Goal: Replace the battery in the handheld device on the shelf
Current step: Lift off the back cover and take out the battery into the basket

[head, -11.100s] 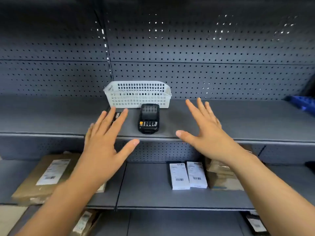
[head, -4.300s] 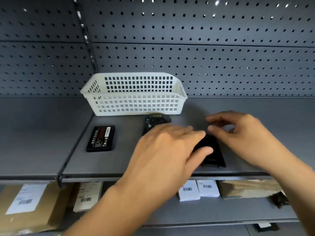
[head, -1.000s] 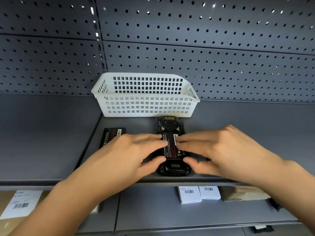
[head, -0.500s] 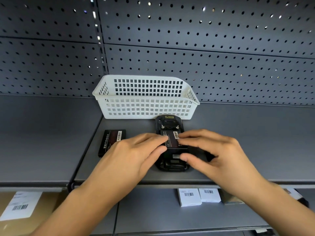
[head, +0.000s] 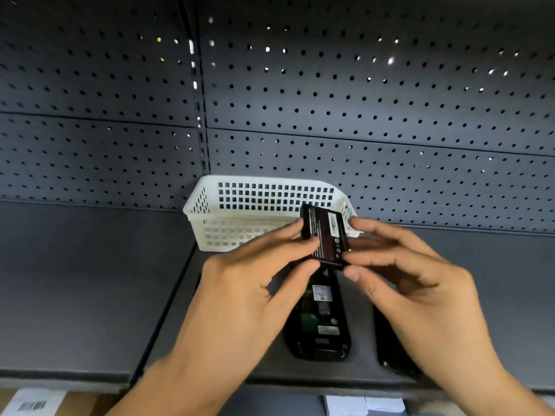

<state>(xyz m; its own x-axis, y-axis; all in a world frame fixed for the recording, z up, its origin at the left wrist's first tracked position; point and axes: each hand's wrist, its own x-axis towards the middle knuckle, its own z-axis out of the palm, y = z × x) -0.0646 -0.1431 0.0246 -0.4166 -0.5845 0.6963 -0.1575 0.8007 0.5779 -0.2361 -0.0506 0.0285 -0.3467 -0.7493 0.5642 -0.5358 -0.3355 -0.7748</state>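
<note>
A black battery (head: 324,235) with a dark red label and a white sticker is lifted above the shelf, tilted. My left hand (head: 255,283) grips its left edge and my right hand (head: 414,277) pinches its right edge. Below it the black handheld device (head: 321,322) lies face down on the grey shelf (head: 90,295), its battery bay uncovered with green circuit board and labels showing. The black back cover (head: 387,346) lies to the device's right, mostly hidden by my right wrist. The second battery seen earlier on the left is hidden behind my left hand.
A white perforated plastic basket (head: 240,205) stands behind the device against the grey pegboard wall (head: 360,100). A lower shelf shows white labelled boxes (head: 360,405) and a cardboard box with a barcode label (head: 33,403).
The battery that lay in the device's bay has been lifted out and up by both hands, leaving the bay bare. The camera has moved closer and lower.
</note>
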